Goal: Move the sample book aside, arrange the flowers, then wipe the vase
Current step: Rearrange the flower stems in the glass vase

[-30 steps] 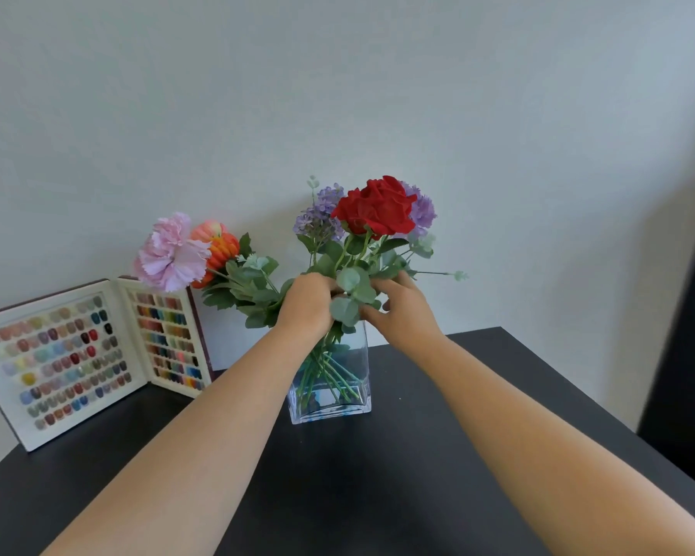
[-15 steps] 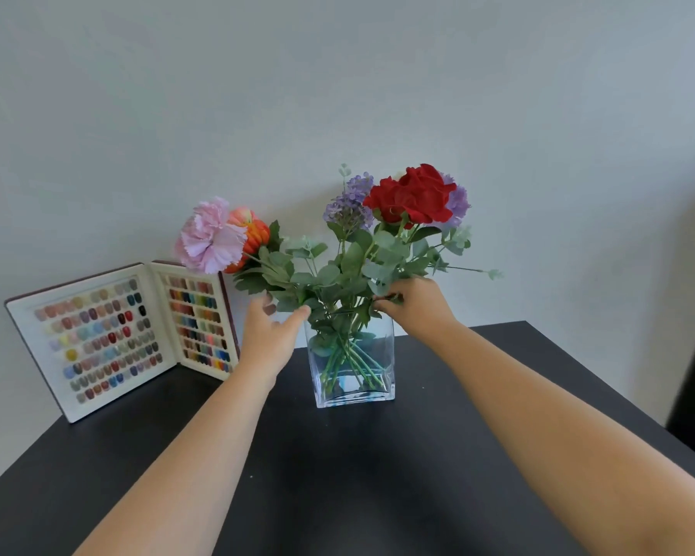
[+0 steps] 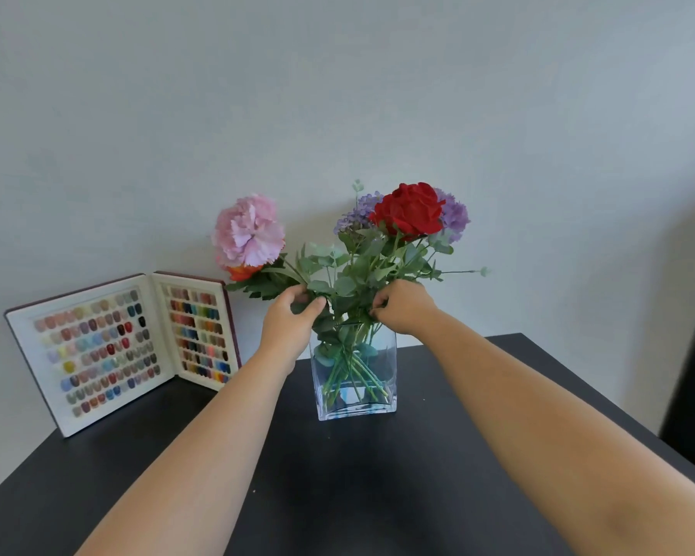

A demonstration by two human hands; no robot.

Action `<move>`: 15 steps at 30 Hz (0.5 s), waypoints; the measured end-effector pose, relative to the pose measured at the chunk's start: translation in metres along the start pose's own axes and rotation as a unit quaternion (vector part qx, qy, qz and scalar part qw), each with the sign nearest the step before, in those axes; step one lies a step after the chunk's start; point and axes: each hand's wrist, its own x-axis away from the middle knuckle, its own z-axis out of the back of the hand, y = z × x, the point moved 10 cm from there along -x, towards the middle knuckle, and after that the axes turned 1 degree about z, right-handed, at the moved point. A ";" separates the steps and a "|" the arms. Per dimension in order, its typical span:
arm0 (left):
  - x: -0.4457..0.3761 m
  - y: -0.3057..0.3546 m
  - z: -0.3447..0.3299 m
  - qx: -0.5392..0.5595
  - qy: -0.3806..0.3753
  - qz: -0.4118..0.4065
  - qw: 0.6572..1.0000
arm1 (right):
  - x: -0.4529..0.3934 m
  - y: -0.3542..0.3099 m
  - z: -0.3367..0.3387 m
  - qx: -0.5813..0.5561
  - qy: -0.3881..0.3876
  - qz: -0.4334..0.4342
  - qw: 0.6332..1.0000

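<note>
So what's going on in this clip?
A person is arranging flowers in a clear glass vase on a black table. The left hand grips the stem of the pink flower, which leans out to the left, while the right hand pinches stems below the red rose. The open sample book already stands off to the left against the wall. No cloth is in sight, so the vase is not yet wiped.
</note>
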 end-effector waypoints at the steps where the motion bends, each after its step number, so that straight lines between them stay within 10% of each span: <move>1: 0.000 0.002 0.001 -0.008 0.001 -0.006 1.000 | 0.000 0.001 0.001 -0.011 -0.004 0.000 1.000; 15: 0.006 0.051 0.002 -0.244 0.036 -0.157 0.956 | 0.026 0.008 0.038 -0.137 0.142 -0.017 0.980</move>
